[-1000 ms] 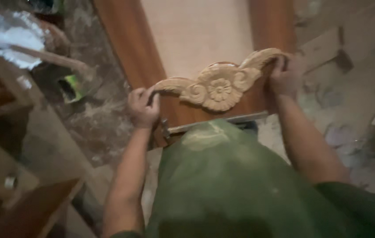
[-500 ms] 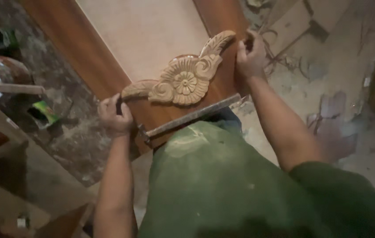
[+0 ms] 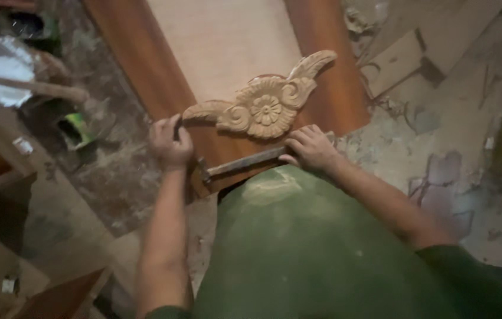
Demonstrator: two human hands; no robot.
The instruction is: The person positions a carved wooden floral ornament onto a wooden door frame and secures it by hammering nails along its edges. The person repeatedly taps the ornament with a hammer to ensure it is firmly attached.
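at the near end of the reddish-brown wooden panel (image 3: 333, 88), the carved floral ornament (image 3: 262, 106) lies flat across it. the left hand (image 3: 169, 142) has its grip clamped on the ornament's left tip; the right hand (image 3: 310, 147) rests with fingers spread on the metal bar (image 3: 245, 162) along the panel's edge, gripping nothing. this looks like the positioning step: lining the carving up on the panel. next it likely needs both ends steadied and squared before any fixing.
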